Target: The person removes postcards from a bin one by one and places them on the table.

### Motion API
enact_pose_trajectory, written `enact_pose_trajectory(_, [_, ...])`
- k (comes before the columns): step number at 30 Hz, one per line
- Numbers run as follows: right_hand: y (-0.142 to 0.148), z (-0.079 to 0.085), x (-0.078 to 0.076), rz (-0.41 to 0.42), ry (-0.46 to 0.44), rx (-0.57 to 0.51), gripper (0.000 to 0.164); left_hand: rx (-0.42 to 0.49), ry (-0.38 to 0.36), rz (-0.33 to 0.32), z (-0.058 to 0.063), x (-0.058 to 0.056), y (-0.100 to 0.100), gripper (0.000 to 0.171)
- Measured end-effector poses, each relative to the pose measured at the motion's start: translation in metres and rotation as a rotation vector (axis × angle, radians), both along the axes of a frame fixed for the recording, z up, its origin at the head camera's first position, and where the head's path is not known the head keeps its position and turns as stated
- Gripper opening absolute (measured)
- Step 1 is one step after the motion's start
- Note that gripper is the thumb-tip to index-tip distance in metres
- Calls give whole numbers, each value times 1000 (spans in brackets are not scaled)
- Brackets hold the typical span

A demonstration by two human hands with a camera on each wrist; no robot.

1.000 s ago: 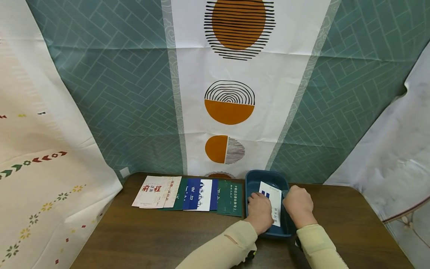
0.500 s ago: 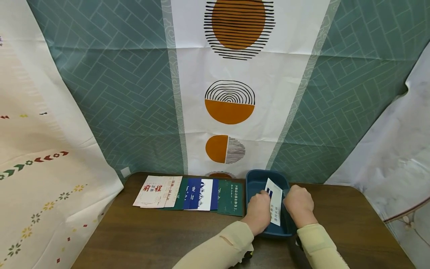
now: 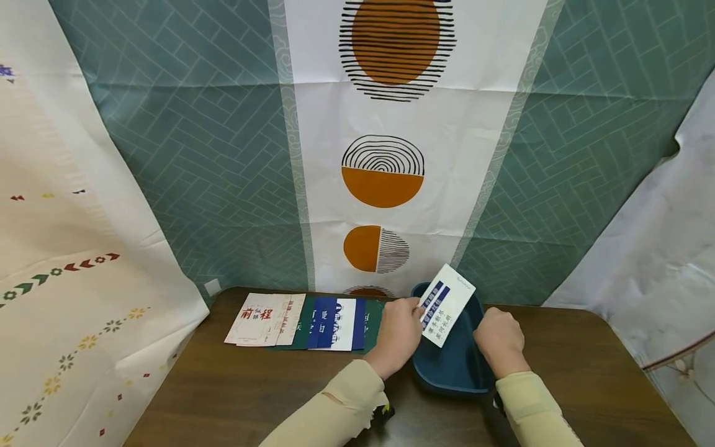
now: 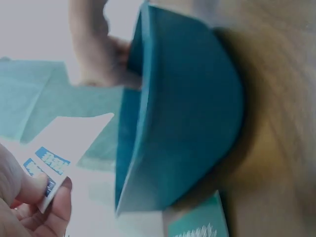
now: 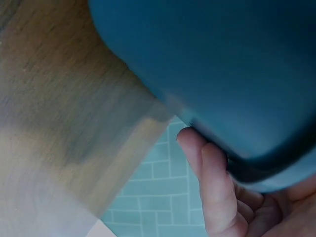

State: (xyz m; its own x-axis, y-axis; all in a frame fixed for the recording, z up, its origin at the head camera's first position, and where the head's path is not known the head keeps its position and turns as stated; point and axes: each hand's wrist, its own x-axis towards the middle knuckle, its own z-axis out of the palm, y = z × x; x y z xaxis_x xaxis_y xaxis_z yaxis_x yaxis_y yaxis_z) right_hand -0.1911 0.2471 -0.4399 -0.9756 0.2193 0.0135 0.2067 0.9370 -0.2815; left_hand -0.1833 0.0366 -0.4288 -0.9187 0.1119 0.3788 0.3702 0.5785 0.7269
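A white card with blue blocks and printed characters (image 3: 449,301) is tilted above the blue bin (image 3: 452,372). My left hand (image 3: 399,329) pinches it by its left edge. In the left wrist view, the thumb and fingers of the left hand (image 4: 37,197) press on both faces of the card (image 4: 66,133). My right hand (image 3: 499,341) grips the bin's right rim. Seen from the right wrist, the fingers of the right hand (image 5: 217,187) curl under the rim against the outer wall of the bin (image 5: 212,74).
Left of the bin, overlapping cards lie in a row along the table's back: white cards with red print (image 3: 257,320), blue ones (image 3: 322,323) and green ones (image 3: 373,323). A patterned cloth (image 3: 240,186) hangs behind the brown table (image 3: 251,391).
My left hand has lifted the white card up out of the bin and moved left, turning the card clockwise. The right hand stays on the rim.
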Motion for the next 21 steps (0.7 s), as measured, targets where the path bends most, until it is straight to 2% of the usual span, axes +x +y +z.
enact_pose_trajectory(3, [2, -1, 0, 6, -3, -7, 25, 110, 61, 13, 4, -5, -19, 16])
enact_pose_trajectory(7, [4, 1, -1, 8, 10, -4, 23, 200, 84, 32, 9, -13, -45, 19])
enact_pose_trajectory(11, [4, 2, 1, 21, 9, -5, 19, 200, 112, 90, 12, -19, -74, 20])
enact_pose_trajectory(16, [3, 0, 5, 15, -16, -5, 19, 159, 140, 206, 12, -21, -109, 20])
enact_pose_trajectory(21, [4, 0, 3, 3, -9, 1, 21, 108, 188, 325, 13, -23, -142, 19])
